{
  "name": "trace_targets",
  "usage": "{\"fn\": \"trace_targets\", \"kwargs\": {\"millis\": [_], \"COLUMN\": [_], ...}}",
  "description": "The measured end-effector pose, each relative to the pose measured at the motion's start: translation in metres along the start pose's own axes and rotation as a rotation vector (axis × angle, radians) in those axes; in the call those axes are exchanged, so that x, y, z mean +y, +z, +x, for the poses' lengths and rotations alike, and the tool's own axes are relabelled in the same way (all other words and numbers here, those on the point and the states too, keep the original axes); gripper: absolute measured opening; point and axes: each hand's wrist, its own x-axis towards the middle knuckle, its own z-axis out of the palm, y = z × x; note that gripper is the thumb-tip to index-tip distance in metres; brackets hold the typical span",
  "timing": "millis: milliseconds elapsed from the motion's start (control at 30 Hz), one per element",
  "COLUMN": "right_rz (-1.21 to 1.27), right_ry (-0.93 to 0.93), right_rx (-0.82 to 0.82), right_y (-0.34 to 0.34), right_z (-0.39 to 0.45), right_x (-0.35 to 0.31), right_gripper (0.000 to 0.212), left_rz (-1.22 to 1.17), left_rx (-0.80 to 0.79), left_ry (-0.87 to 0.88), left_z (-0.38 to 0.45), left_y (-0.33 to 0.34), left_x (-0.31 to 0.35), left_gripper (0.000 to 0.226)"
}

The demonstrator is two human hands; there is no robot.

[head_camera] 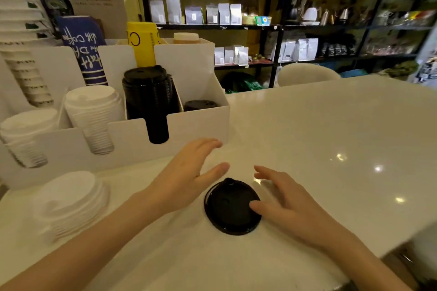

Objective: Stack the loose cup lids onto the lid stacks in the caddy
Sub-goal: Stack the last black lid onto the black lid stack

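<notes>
we have one loose black lid (pixel 233 208) lying flat on the white counter (pixel 331 139), rim down and sip spout pointing away from us, toward the caddy (pixel 198 125). the lid is round, so it has no long axis to align; only the spout marks its heading.

our right hand (pixel 290 203) is the nearer one. its thumb lies over the lid's right edge and appears to touch it, while the fingers spread open past the far right of the rim. it holds nothing yet. our left hand (pixel 189 177) hovers open and empty just beside the lid's left side, fingers extended toward the caddy, thumb pointing at the lid's far edge; it is not in contact with the lid as far as we can tell.

the lid sits between the two hands, slightly closer to the right. the tall black lid stack (pixel 149 97) stands in the caddy ahead and to the left, and a short black stack (pixel 200 104) sits in the rightmost compartment, nearly straight ahead. we judge that the coming move is a pinch across the rim, then a lift forward. a loose pile of white lids (pixel 71 201) waits on the counter at far left, near the white lid stacks (pixel 93 108).
</notes>
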Motion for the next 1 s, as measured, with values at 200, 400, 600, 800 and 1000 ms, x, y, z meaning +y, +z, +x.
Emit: {"fn": "trace_targets", "kwargs": {"millis": [200, 400, 600, 800, 1000], "right_rz": [-0.01, -0.117, -0.09, 0.043, 0.068], "right_ry": [-0.002, -0.075, -0.067, -0.084, -0.207], "right_rx": [-0.042, -0.094, -0.058, -0.023, 0.017], "right_y": [0.002, 0.003, 0.004, 0.004, -0.004], "right_z": [-0.004, -0.005, 0.001, 0.014, 0.043], "right_x": [-0.001, -0.008, -0.004, -0.012, -0.035], "right_gripper": [0.071, 0.067, 0.07, 0.062, 0.059], "left_rz": [-0.065, -0.059, -0.067, -0.219, -0.418], "left_rx": [-0.153, -0.168, -0.17, -0.061, 0.095], "left_ry": [-0.086, -0.043, -0.012, -0.043, -0.106], "left_z": [-0.03, -0.042, -0.039, -0.032, -0.018], "left_y": [0.022, 0.026, 0.03, 0.021, -0.001], "left_x": [-0.008, -0.008, -0.009, -0.012, -0.019], "left_gripper": [0.071, 0.081, 0.084, 0.063, 0.072]}}
